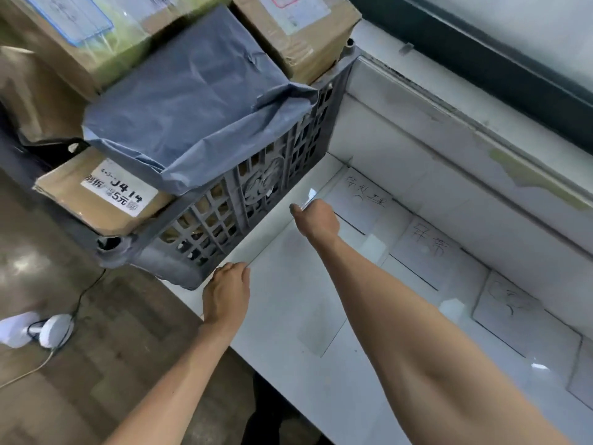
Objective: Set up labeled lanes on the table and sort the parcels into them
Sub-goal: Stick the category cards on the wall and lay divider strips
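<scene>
Grey lattice plastic forms the crate (244, 216) standing just left of both hands on the left end of the white table (288, 316). It is heaped with parcels: a brown carton (106, 200) with a white sticker reading "J414" juts over its left rim, a crumpled grey mailer bag (192, 107) lies on top and droops over the wall nearest the hands, and two more taped cartons (96, 43) (295, 30) sit behind it.

The left hand (226, 293) is at the table's front edge, touching the crate's near corner, fingers curled with the tips hidden — I cannot tell whether they pinch anything or only press. From it a thin straight line runs along the crate's foot up to the right hand (316, 218), whose thumb and fingers pinch a shiny clear strip (309, 195) low over the table.

Right of that pinch, three white label sheets (362, 200) (430, 248) (513, 306) lie flat in a row along the table's back edge, each with handwritten characters — the farthest right is blurred. Dark lines (349, 224) (414, 274) run beside the sheets. All the parcels are in the crate.
</scene>
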`<state>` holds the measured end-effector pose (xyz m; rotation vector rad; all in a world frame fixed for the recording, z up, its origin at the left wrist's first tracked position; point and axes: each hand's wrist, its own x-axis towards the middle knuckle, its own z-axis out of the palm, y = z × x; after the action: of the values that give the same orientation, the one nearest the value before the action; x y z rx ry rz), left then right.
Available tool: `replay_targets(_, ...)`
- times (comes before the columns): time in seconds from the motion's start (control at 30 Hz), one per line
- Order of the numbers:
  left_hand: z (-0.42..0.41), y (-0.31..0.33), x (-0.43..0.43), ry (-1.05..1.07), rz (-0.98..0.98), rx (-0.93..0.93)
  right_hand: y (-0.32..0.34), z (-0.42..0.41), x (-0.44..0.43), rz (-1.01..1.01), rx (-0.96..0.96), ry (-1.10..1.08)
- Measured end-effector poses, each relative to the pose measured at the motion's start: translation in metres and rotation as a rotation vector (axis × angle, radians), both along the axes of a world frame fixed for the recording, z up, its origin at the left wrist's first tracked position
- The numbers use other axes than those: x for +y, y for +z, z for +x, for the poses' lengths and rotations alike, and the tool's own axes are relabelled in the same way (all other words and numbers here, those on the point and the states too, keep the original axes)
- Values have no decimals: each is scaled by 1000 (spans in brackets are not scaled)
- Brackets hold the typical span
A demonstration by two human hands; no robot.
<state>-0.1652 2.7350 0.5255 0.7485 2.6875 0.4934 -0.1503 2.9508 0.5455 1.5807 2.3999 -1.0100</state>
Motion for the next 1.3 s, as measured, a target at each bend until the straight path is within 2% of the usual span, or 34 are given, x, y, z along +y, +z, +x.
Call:
replay_targets(0.17,-4,1,2,-9,19,40,-4,-15,0,-5,-32,-45)
replay_targets(0.47,-2,3,2,139,231,-58,4,-22,1,-114,-8,-65)
replay_targets(0.57,2,6,1,115,288,-6,7,-19,1,-136,12,-72)
replay_targets(0.8,14,21,2,27,322,143,24,-1,3,69,-5,-55)
replay_targets(1.07,75,59,1,2,338,149,69,59,3,77,105,-78)
replay_targets(1.3,199,87,1,-111,245,37,96,180,1,90,146,-97)
